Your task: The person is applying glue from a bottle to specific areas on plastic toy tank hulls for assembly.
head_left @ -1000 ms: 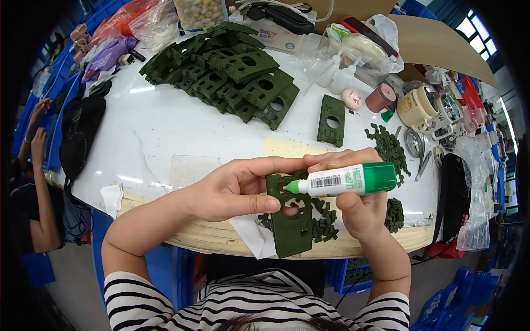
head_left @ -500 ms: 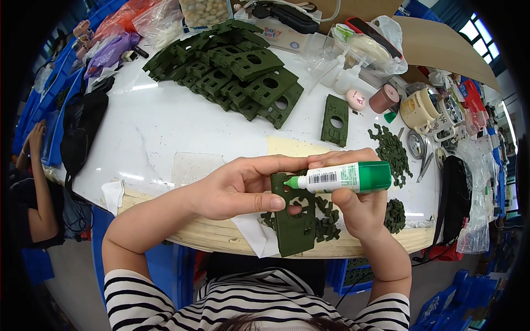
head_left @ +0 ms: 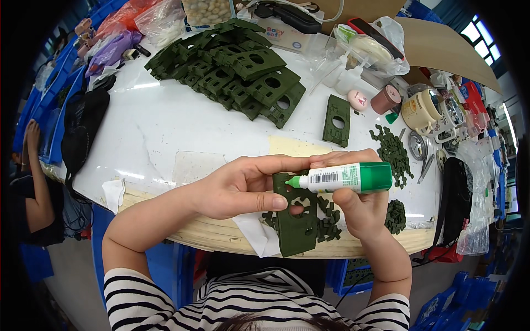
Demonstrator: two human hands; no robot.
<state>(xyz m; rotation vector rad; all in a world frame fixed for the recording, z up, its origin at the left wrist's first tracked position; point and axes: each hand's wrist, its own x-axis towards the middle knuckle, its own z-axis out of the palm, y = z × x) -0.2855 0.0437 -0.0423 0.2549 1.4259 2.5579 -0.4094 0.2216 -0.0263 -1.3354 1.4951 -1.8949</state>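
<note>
Far-left co-worker's hand [head_left: 33, 132] sits lower than a second ago; objects across the white table [head_left: 138, 116] appear shifted slightly right, probably from a head turn. Squeeze bottle [head_left: 342, 177] and held panel [head_left: 297, 234] keep nearly the same pose.

Left side: black bag [head_left: 85, 124] at the table's edge. Next, a large heap of green panels [head_left: 221, 69], overlapping, each visible hole round.

Left hand [head_left: 237, 190] is clamped on the held panel, thumb on its face, fingers behind. Panel is tilted, above the near edge of the table, loose green bits [head_left: 328, 220] showing beside it.

Right hand [head_left: 359, 212] grips the bottle, thumb beneath, fingers over the top; its green nozzle [head_left: 293, 181] is at the panel's upper part. Cannot tell whether it touches, or whether anything has come out.

Beyond, a single panel [head_left: 337, 107] lies apart. Farther right, two piles of small pieces [head_left: 392, 151], still loose.

Progress, my reading: one panel being worked; many pieces remain unattached. Whether the heaped panels are finished, cannot tell.
</note>
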